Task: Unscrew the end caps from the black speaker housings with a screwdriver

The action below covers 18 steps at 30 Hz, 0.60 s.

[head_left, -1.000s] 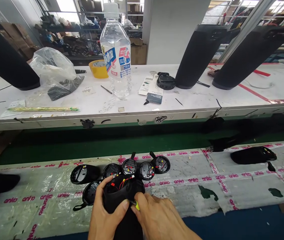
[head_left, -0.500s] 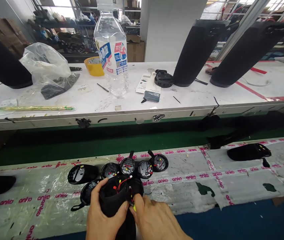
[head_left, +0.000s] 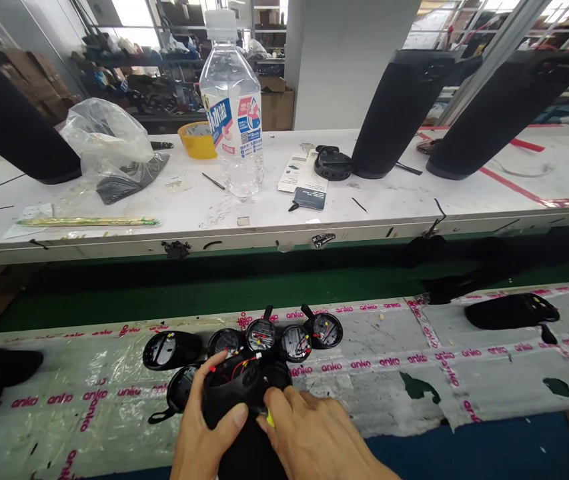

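Observation:
At the lower middle, my left hand (head_left: 209, 427) is wrapped round the upper end of a black cylinder (head_left: 231, 393), thumb across its near side. Red wires and a white connector show at its open top. My right hand (head_left: 314, 433) is closed at the cylinder's right side, pinching a small yellow-green thing (head_left: 270, 419) that is mostly hidden by the fingers. Just beyond the hands stand several black cylinders with open ends and wires, among them one (head_left: 261, 335) in the middle and one (head_left: 326, 330) at the right.
Behind, a white shelf (head_left: 189, 230) holds a clear bottle (head_left: 237, 120), yellow tape (head_left: 198, 141), a plastic bag (head_left: 109, 137) and tall black cylinders (head_left: 397, 113). Another black piece (head_left: 504, 311) lies right on the plastic-covered bench (head_left: 374, 380).
The view has shifted slightly, so most things sit lower and further right. The held cylinder has turned a little, and its rim and wires face differently. Both hands keep their hold.

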Each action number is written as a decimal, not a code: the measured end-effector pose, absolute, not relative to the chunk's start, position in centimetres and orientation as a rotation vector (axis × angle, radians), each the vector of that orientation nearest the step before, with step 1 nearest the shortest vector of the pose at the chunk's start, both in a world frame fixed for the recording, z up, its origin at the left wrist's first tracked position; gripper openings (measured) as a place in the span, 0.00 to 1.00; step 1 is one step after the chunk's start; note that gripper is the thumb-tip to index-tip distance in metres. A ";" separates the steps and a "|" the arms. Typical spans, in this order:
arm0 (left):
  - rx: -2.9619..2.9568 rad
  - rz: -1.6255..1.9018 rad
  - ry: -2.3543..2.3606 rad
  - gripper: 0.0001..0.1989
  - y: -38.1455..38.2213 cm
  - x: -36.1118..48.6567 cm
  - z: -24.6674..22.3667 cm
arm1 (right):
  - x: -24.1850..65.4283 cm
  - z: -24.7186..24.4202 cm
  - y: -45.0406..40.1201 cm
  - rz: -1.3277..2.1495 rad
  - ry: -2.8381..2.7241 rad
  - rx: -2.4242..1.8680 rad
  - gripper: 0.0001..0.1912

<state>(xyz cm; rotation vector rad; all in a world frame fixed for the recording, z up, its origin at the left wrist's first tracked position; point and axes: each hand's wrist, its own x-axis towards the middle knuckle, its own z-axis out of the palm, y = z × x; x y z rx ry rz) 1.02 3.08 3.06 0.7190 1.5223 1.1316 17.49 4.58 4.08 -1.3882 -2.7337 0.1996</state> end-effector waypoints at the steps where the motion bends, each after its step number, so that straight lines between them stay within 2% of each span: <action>1: 0.700 1.131 1.503 0.43 3.0 1.1 3.1 | 17.6 4.3 4.6 0.182 -2.730 -1.386 0.13; 12: 0.827 1.172 1.698 0.37 3.0 2.0 3.6 | 17.5 3.1 3.7 0.221 -2.673 -1.388 0.14; 18: 0.838 1.177 1.740 0.36 2.9 1.9 3.1 | 16.8 2.7 3.5 0.145 -2.670 -1.560 0.16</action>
